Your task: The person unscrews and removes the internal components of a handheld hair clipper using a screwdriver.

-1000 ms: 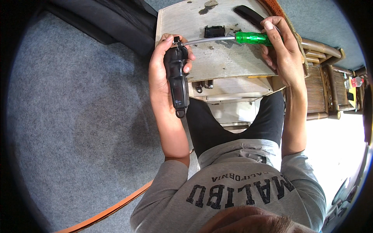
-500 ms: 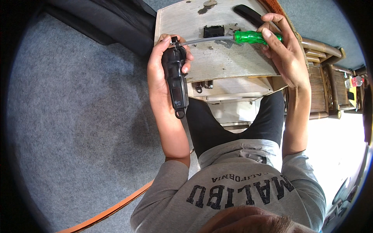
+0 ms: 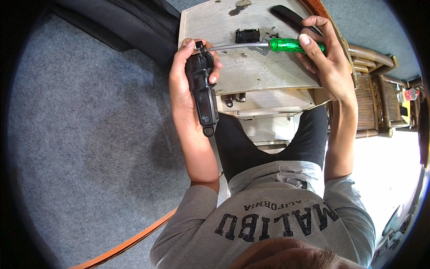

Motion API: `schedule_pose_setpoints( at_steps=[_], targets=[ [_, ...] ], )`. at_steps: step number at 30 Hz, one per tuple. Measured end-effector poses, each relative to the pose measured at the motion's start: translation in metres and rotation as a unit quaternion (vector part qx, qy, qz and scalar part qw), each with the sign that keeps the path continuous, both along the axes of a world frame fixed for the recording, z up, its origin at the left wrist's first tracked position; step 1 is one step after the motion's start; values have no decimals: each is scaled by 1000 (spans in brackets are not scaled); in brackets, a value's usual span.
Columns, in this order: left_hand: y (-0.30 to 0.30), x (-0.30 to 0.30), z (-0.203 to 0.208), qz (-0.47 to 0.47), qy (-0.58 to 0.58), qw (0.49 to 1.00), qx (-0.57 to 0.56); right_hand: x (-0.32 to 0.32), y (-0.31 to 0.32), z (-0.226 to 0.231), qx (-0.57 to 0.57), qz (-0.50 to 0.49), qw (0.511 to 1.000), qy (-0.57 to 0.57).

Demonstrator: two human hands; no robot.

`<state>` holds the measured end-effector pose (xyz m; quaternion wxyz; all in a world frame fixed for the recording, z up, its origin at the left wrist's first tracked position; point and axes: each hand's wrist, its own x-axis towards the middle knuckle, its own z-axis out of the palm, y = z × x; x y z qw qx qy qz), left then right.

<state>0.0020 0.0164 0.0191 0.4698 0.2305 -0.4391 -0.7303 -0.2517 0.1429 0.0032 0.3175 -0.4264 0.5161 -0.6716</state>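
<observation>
In my left hand (image 3: pixel 178 74) is a black hair clipper (image 3: pixel 204 92), held upright with its hanging loop at the lower end. Fingers and thumb wrap round its top part. My right hand (image 3: pixel 333 67) grips a screwdriver by its clear green handle (image 3: pixel 286 45). The long metal shaft (image 3: pixel 242 46) runs leftward to the clipper's head; the tip's exact contact is hidden by the fingers there. Beneath the shaft, on the wooden table (image 3: pixel 268 74), lie a small black part (image 3: pixel 247 35) and a thin metal toothed blade (image 3: pixel 260 50).
A long black piece (image 3: pixel 289 17) lies at the table's far right. Small dark bits are scattered near the blade. Two dark, shiny objects (image 3: pixel 235 99) sit on the shelf under the tabletop. Bamboo furniture (image 3: pixel 369 98) stands at right, black fabric (image 3: pixel 121 27) at far left.
The screwdriver has turned slightly about its shaft, and my right thumb and fingers have shifted on the handle. The clipper's lower end has swung a little to the right.
</observation>
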Motion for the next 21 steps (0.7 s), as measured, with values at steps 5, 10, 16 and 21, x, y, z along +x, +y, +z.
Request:
schedule_pose_setpoints(
  at_steps=[5,10,16,21],
  targets=[
    [2,0,1,-5,3,1000,7,-12,-1,-10,-49,40,997,34],
    [0,-1,-1,-7,-6,1000,0,-8,-3,-4,-64,36,997,14],
    [5,-3,0,-10,-47,998,-29,-8,-5,-3,-101,44,992,-61],
    [6,-3,2,0,-40,999,-16,-12,3,4,11,61,992,-109]
  ],
)
